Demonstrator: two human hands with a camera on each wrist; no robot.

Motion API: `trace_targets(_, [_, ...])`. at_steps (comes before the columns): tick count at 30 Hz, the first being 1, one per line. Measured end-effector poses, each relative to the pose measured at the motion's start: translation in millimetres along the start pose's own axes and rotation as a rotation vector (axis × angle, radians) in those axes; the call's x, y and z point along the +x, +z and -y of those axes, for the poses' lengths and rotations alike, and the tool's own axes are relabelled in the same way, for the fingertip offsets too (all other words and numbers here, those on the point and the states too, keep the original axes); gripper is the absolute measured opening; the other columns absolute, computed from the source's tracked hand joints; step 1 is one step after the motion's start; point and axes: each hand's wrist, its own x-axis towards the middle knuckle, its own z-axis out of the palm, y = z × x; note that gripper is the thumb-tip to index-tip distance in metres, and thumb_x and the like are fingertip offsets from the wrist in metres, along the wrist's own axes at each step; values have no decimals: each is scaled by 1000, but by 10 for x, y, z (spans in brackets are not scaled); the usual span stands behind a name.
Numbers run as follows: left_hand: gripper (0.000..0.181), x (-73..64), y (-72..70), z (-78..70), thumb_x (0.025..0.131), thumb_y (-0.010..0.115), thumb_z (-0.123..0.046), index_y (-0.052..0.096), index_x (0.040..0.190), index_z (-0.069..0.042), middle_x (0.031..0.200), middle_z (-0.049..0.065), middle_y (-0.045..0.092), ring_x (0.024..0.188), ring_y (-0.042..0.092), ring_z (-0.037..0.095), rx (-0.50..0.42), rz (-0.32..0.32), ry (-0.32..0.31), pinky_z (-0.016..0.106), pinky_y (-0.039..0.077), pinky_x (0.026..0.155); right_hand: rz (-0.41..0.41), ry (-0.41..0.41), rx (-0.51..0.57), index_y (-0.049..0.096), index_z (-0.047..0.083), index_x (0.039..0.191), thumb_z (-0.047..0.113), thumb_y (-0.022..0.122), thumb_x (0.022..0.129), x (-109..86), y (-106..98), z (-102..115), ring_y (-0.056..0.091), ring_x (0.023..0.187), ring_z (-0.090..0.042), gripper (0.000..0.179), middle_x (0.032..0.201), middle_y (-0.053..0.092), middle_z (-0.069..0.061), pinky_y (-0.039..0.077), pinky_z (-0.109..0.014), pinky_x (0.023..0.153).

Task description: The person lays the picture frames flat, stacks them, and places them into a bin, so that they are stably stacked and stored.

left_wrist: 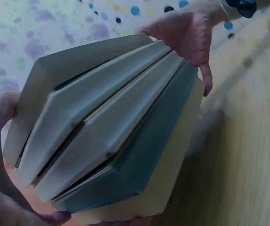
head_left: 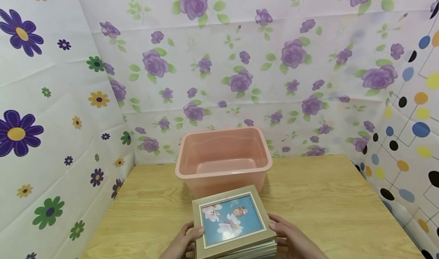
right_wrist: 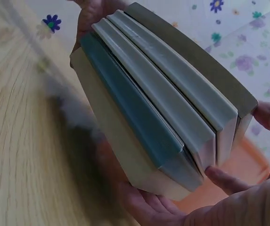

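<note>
Both hands grip a stack of several picture frames from its two sides. On top lies a beige picture frame (head_left: 260, 238) showing pink-white blossoms on blue. My left hand (head_left: 183, 242) holds the left side, its thumb on the top frame's edge. On the opposite side, my right hand (head_left: 291, 236) has its thumb at the top frame's edge and its fingers along the stack. In the right wrist view, white frames (right_wrist: 167, 94), a blue frame (right_wrist: 130, 108) and a cream frame (right_wrist: 106, 122) show as layered edges, slightly offset. The stack is tilted there, over its shadow on the table.
A pink plastic tub (head_left: 223, 175) stands just beyond the stack, with bare floor visible inside. It sits on a wood-grain table (head_left: 319, 198). Flower-patterned cloth (head_left: 212, 99) hangs behind and at the left, dotted cloth (head_left: 404, 144) at the right.
</note>
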Motion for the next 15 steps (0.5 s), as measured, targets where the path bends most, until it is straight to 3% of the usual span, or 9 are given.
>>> trace_targets(2, [71,-72,-22,-56,106,63,-55,30,159,-22,126,16,78,114,78,30,-3,61,9,47,65,92,7,-24,-12,5,2,174,50,42,115,-108,24,76,68,125,-30,85,146,67,-14,62,-53,99])
trace_targets(3, [69,-178,44,-163,106,63,-54,30,159,-24,127,15,77,115,77,29,-3,79,19,48,65,93,10,-33,-15,5,2,174,49,41,115,-161,39,122,69,124,-29,84,144,68,-12,62,-53,99])
trace_targets(5, [72,-429,234,-440,106,63,-49,27,161,-20,133,15,73,118,74,28,9,89,35,49,63,95,10,-47,-20,5,2,174,48,40,116,-260,75,219,70,122,-26,82,139,71,-8,62,-51,98])
trace_targets(9, [106,-977,748,-1071,104,64,-50,-1,167,5,143,24,55,118,67,25,83,37,99,45,62,95,6,-61,-26,3,3,175,47,38,116,-425,151,435,71,118,-23,81,133,72,-2,62,-46,97])
trace_targets(11, [110,-1115,879,-1284,104,64,-51,-4,168,8,148,26,47,120,63,24,87,-4,83,42,61,95,8,-68,-34,2,3,175,47,38,116,-484,181,553,71,118,-21,81,134,71,-2,62,-44,97])
trace_targets(15, [111,-1247,973,-1546,104,63,-52,-3,168,11,154,30,39,123,60,23,135,-13,151,41,61,96,21,-102,-46,1,5,175,46,38,116,-542,225,806,70,120,-21,81,137,70,-1,62,-43,98])
